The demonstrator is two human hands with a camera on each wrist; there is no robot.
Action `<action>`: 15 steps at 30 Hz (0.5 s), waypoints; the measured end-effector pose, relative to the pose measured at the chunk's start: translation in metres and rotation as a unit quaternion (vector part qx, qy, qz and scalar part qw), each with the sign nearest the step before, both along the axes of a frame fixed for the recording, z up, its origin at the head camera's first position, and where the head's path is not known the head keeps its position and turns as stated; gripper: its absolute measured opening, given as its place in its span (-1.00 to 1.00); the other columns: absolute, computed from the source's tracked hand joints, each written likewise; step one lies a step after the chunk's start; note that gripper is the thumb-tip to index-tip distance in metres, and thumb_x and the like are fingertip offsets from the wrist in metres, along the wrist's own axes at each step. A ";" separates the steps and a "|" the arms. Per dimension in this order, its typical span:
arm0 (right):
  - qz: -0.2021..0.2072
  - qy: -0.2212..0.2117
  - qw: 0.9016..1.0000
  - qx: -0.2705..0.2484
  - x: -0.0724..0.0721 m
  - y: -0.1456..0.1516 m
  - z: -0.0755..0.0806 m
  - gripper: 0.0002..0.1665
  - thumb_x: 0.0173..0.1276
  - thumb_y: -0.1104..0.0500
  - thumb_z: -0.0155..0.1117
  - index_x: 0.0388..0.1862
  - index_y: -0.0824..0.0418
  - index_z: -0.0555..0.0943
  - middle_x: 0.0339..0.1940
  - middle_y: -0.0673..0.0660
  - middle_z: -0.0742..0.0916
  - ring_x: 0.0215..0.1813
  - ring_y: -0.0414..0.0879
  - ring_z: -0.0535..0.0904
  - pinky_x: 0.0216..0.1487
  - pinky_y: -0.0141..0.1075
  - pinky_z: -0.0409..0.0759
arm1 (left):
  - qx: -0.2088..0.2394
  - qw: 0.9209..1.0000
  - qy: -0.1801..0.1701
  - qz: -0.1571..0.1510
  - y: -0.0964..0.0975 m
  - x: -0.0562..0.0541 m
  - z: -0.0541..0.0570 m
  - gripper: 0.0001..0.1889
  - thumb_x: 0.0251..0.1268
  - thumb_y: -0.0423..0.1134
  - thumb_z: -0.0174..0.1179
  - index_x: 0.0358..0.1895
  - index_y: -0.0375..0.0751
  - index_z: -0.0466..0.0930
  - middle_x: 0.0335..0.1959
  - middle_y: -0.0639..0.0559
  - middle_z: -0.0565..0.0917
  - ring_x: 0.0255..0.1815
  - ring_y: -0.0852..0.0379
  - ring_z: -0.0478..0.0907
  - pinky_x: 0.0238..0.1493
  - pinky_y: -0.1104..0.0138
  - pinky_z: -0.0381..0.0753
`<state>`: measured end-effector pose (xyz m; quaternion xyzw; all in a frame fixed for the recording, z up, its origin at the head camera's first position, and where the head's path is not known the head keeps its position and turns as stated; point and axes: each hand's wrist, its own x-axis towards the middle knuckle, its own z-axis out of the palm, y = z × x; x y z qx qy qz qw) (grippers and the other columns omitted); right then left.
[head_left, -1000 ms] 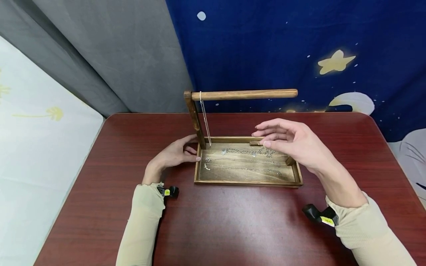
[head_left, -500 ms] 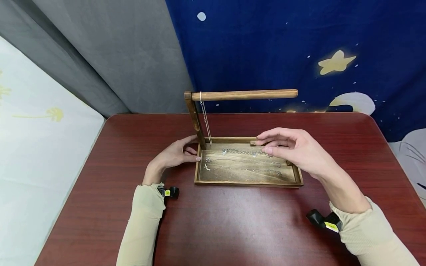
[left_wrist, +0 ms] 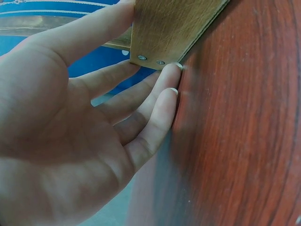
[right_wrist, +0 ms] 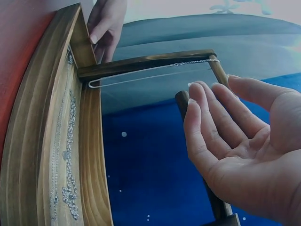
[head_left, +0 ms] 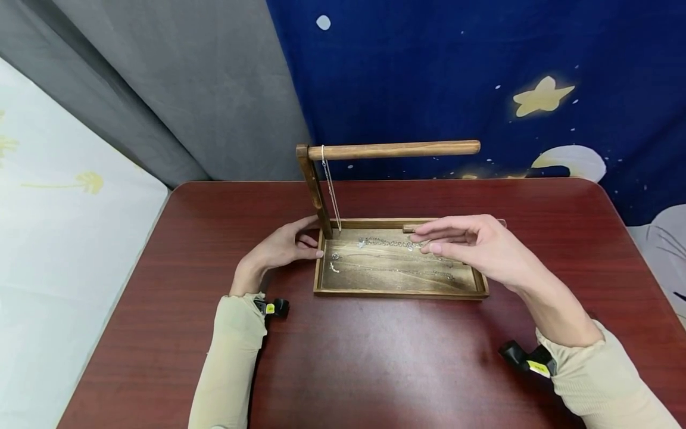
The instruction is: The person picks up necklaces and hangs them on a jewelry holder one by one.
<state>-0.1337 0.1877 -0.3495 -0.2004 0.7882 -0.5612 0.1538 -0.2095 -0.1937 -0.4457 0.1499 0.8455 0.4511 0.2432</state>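
Observation:
A wooden jewelry stand (head_left: 396, 293) has a shallow tray base, a tall post with a long upper bar (head_left: 393, 150), and a shorter bar (head_left: 407, 228) partly hidden by the right hand. Near the post a thin necklace (head_left: 331, 190) hangs from the upper bar. Several silver chains (head_left: 388, 243) lie in the tray. My left hand (head_left: 281, 245) holds the stand's left end, thumb on the end wall, fingers around the back corner. Over the tray's right part, my right hand (head_left: 482, 247) hovers with loosely bent fingers; nothing shows between them in the right wrist view.
The stand sits on a dark red wooden table (head_left: 396, 357), towards its far edge. A grey curtain (head_left: 214, 89) and a blue curtain (head_left: 418, 71) with stars hang behind. White patterned cloth (head_left: 64, 238) is at the left.
My right hand has come down from above the shorter bar to lower over the tray's right part. The left hand, the stand and the hanging necklace have stayed in place.

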 end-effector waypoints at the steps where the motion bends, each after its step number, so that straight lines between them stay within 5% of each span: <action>1: 0.000 -0.001 1.000 0.003 0.000 0.000 -0.001 -0.65 0.44 0.16 0.30 0.18 0.09 0.67 0.07 0.09 0.75 0.08 -0.03 0.69 -0.01 -0.27 0.64 | 0.000 1.000 0.000 0.001 0.000 0.000 0.000 -0.09 0.24 -0.29 0.40 0.58 -0.19 0.05 0.04 -0.27 0.65 0.01 -0.06 0.65 -0.01 0.22 0.62; 15: 0.008 -0.014 1.000 0.025 0.001 0.000 -0.019 -0.64 0.41 0.18 0.33 0.17 0.08 0.67 0.10 -0.01 0.73 0.11 -0.03 0.66 0.00 -0.29 0.63 | 0.005 1.000 -0.007 0.003 0.001 0.000 -0.001 -0.09 0.25 -0.30 0.39 0.58 -0.18 0.04 0.05 -0.28 0.64 0.02 -0.07 0.64 -0.01 0.23 0.62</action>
